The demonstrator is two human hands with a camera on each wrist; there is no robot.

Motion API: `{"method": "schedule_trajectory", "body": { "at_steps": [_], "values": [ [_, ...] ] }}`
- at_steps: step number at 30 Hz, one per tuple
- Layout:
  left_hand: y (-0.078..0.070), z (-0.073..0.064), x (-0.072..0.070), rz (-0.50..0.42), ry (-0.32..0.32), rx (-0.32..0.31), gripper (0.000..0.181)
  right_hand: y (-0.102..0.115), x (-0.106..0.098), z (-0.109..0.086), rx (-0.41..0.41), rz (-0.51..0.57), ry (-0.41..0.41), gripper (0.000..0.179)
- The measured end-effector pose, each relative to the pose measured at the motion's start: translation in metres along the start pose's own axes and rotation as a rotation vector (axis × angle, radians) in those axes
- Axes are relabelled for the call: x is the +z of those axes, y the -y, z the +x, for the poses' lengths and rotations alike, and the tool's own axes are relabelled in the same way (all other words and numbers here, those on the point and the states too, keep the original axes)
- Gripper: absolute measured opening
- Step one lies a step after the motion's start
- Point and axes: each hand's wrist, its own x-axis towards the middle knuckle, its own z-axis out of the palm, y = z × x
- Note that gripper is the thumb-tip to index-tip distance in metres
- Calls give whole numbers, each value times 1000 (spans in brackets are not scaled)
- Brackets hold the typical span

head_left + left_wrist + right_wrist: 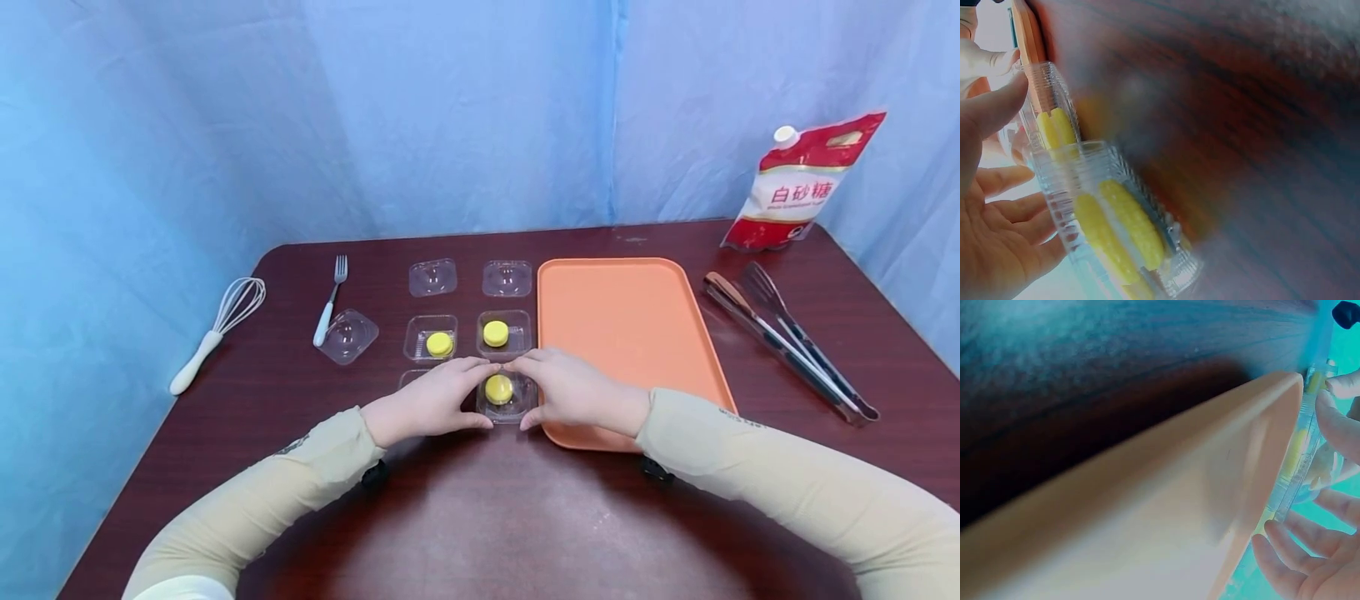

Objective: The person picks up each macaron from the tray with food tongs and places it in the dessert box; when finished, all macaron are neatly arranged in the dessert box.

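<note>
Both hands are around a clear plastic box (517, 411) holding a yellow macaron (498, 389), at the front beside the orange tray. A clear domed lid (1324, 475) is on top of it in the right wrist view. My left hand (442, 396) grips its left side, thumb at the near corner and fingers at the far edge. From the right, my right hand (573, 392) grips it the same way. Another box (1179, 275) with a yellow macaron (1125, 225) sits left of it, mostly hidden beneath my left hand in the head view.
Two open boxes with macarons (439, 343) stand just behind. Domed lids (432, 277) lie farther back, and another lid (348, 337) touches a fork (326, 321). A whisk (217, 333) is at left. Right are the orange tray (615, 317), tongs (795, 350) and a sugar pouch (798, 192).
</note>
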Motion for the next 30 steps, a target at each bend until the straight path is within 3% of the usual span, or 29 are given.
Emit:
{"method": "schedule_trajectory", "body": {
  "at_steps": [12,19,30],
  "values": [
    [-1,-1,-5,-2,47,-33,73,-2,4,-1,13,-7,-9,75],
    [3,-4,-11,43,-40,-10,66,0,3,-1,27,7,-9,73],
    [12,-17,-21,69,-139,-89,59,0,3,-2,17,24,-24,71]
  ]
}}
